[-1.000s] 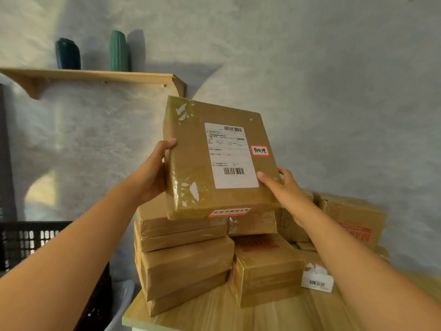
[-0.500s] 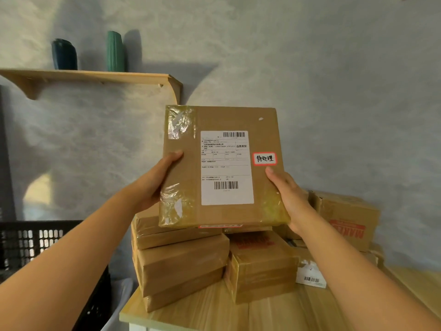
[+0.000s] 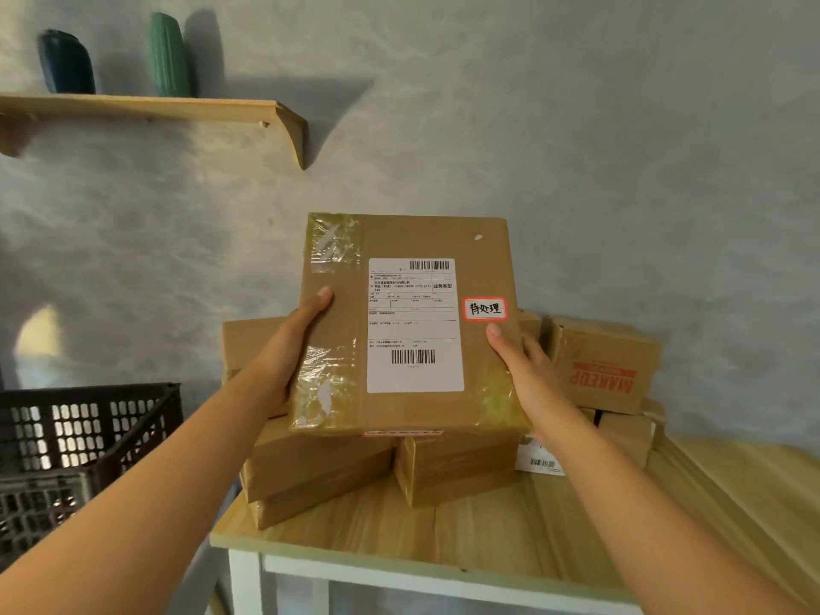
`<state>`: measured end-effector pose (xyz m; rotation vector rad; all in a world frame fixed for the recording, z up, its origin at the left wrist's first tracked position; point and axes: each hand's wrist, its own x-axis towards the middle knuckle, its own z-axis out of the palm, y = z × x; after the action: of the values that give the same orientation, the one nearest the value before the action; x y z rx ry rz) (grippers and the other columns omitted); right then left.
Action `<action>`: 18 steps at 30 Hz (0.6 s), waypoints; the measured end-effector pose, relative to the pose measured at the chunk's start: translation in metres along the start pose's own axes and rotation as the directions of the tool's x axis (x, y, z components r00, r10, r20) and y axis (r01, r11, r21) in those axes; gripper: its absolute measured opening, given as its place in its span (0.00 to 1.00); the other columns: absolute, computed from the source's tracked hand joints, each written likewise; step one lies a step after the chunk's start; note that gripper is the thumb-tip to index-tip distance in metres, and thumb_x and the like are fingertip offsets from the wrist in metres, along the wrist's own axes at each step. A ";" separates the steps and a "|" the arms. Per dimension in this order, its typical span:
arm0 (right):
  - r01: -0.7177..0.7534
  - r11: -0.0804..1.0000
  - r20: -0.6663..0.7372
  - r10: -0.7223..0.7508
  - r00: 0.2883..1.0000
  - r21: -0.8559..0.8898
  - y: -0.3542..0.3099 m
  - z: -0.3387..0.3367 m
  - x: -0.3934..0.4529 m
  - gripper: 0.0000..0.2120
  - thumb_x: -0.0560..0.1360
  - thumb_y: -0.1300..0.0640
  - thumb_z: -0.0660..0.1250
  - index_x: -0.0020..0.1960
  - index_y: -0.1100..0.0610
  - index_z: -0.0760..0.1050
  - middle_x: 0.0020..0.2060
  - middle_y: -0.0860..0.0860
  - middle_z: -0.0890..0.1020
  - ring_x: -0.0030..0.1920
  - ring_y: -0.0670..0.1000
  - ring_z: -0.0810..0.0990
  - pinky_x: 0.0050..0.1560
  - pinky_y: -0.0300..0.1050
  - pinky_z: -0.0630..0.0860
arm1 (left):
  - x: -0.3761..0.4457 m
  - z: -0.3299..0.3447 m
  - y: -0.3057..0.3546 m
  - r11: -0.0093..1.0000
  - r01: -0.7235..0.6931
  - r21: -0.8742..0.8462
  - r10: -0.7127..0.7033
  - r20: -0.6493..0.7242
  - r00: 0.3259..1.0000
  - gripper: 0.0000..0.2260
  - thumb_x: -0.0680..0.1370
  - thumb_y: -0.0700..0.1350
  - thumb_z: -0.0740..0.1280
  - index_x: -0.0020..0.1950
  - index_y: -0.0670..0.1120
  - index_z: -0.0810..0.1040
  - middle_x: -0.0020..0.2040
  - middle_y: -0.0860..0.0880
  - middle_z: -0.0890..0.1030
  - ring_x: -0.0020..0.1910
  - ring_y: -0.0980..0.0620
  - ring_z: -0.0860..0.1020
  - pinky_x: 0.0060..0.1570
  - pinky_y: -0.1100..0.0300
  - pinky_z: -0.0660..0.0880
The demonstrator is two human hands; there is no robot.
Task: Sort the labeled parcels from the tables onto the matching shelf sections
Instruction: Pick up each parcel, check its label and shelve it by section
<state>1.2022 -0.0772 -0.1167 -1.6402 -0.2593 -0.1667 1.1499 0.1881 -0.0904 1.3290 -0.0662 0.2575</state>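
Note:
I hold a flat brown cardboard parcel upright in front of me, above the stacked parcels on the table. Its face carries a white shipping label with barcodes and a small red-bordered sticker with handwritten characters. My left hand grips the parcel's left edge, thumb on the front. My right hand grips its right lower edge, thumb just under the sticker. Several more brown parcels are stacked on the wooden table behind and below it.
A box printed in red sits on other boxes at the table's right rear. A black slatted crate stands to the left of the table. A wooden wall shelf up left holds two dark green vases.
The parcel has turned from tilted to square-on and come lower in view. Both hands kept their grip; the view has pulled back, showing more of the table's front edge.

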 end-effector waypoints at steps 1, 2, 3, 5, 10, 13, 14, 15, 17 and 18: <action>-0.010 1.000 -0.011 0.010 1.000 0.002 0.002 -0.005 -0.005 0.35 0.69 0.32 0.65 0.70 0.48 0.68 0.59 0.48 0.80 0.58 0.50 0.80 0.63 0.53 0.75 | -0.002 0.003 -0.003 1.000 0.024 -0.003 -0.024 0.010 1.000 0.21 0.78 0.60 0.64 0.61 0.45 0.80 0.48 0.43 0.86 0.41 0.45 0.85 0.49 0.50 0.80; -0.024 1.000 -0.028 0.024 0.999 0.007 0.002 -0.009 -0.011 0.32 0.71 0.34 0.66 0.70 0.49 0.68 0.58 0.48 0.81 0.56 0.49 0.81 0.60 0.50 0.77 | -0.003 0.006 -0.006 0.999 0.040 -0.006 -0.040 0.021 0.999 0.22 0.78 0.60 0.64 0.61 0.45 0.80 0.49 0.43 0.86 0.42 0.45 0.85 0.51 0.49 0.80; -0.031 1.000 -0.047 0.031 0.998 0.003 0.003 -0.014 -0.015 0.31 0.72 0.35 0.66 0.69 0.49 0.69 0.58 0.48 0.82 0.55 0.49 0.81 0.58 0.49 0.78 | -0.004 0.010 -0.008 0.999 0.054 -0.005 -0.054 0.037 0.998 0.22 0.78 0.60 0.64 0.61 0.45 0.80 0.48 0.43 0.86 0.42 0.45 0.85 0.49 0.50 0.80; -0.038 0.999 -0.098 0.036 0.995 -0.015 0.002 -0.024 -0.028 0.30 0.72 0.35 0.66 0.68 0.49 0.70 0.57 0.47 0.82 0.54 0.48 0.82 0.56 0.48 0.78 | -0.006 0.018 -0.010 0.997 0.074 -0.005 -0.073 0.078 0.994 0.22 0.78 0.60 0.64 0.61 0.45 0.79 0.47 0.44 0.86 0.40 0.46 0.85 0.42 0.53 0.81; -0.026 0.997 -0.264 0.005 0.964 -0.074 -0.013 -0.050 -0.073 0.23 0.73 0.36 0.66 0.62 0.47 0.73 0.51 0.43 0.82 0.50 0.44 0.81 0.50 0.40 0.76 | -0.015 0.047 -0.013 0.988 0.147 -0.048 -0.132 0.243 0.961 0.20 0.79 0.59 0.63 0.60 0.45 0.80 0.46 0.44 0.86 0.39 0.46 0.85 0.35 0.56 0.82; -0.052 0.993 -0.362 0.010 0.932 -0.107 -0.013 -0.068 -0.111 0.26 0.72 0.35 0.67 0.64 0.48 0.73 0.54 0.45 0.83 0.54 0.47 0.82 0.59 0.48 0.77 | -0.029 0.067 -0.020 0.969 0.231 -0.090 -0.184 0.363 0.914 0.19 0.78 0.59 0.64 0.58 0.46 0.81 0.47 0.43 0.86 0.38 0.46 0.85 0.33 0.55 0.81; -0.063 0.993 -0.393 0.019 0.920 -0.101 -0.012 -0.073 -0.127 0.27 0.72 0.35 0.67 0.65 0.49 0.72 0.56 0.45 0.83 0.54 0.47 0.82 0.60 0.49 0.77 | -0.035 0.073 -0.022 0.965 0.247 -0.090 -0.194 0.390 0.900 0.20 0.77 0.60 0.65 0.59 0.46 0.81 0.49 0.42 0.86 0.39 0.45 0.85 0.34 0.54 0.82; -0.078 0.992 -0.419 0.029 0.907 -0.100 -0.013 -0.078 -0.144 0.27 0.73 0.35 0.67 0.65 0.49 0.71 0.56 0.46 0.82 0.54 0.46 0.82 0.59 0.48 0.77 | -0.040 0.080 -0.026 0.963 0.255 -0.085 -0.198 0.417 0.887 0.21 0.77 0.60 0.66 0.60 0.46 0.81 0.52 0.42 0.85 0.41 0.45 0.85 0.37 0.53 0.82; -0.120 0.986 -0.488 0.049 0.872 -0.117 -0.014 -0.088 -0.181 0.26 0.74 0.36 0.66 0.65 0.49 0.71 0.55 0.46 0.83 0.53 0.46 0.83 0.56 0.45 0.77 | -0.052 0.095 -0.037 0.960 0.275 -0.051 -0.220 0.470 0.855 0.24 0.76 0.61 0.66 0.64 0.46 0.79 0.56 0.41 0.84 0.45 0.44 0.85 0.45 0.50 0.82; -0.140 0.982 -0.528 0.053 0.848 -0.127 -0.016 -0.094 -0.200 0.27 0.74 0.36 0.67 0.66 0.49 0.71 0.55 0.46 0.83 0.52 0.46 0.83 0.55 0.45 0.78 | -0.060 0.103 -0.042 0.956 0.291 -0.037 -0.234 0.500 0.834 0.24 0.76 0.61 0.66 0.64 0.47 0.79 0.56 0.42 0.84 0.46 0.44 0.85 0.46 0.50 0.81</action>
<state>1.0097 -0.1832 -0.1460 -1.6952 0.2635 -0.5613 1.1112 0.0703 -0.1174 1.2473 -0.3214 -0.3247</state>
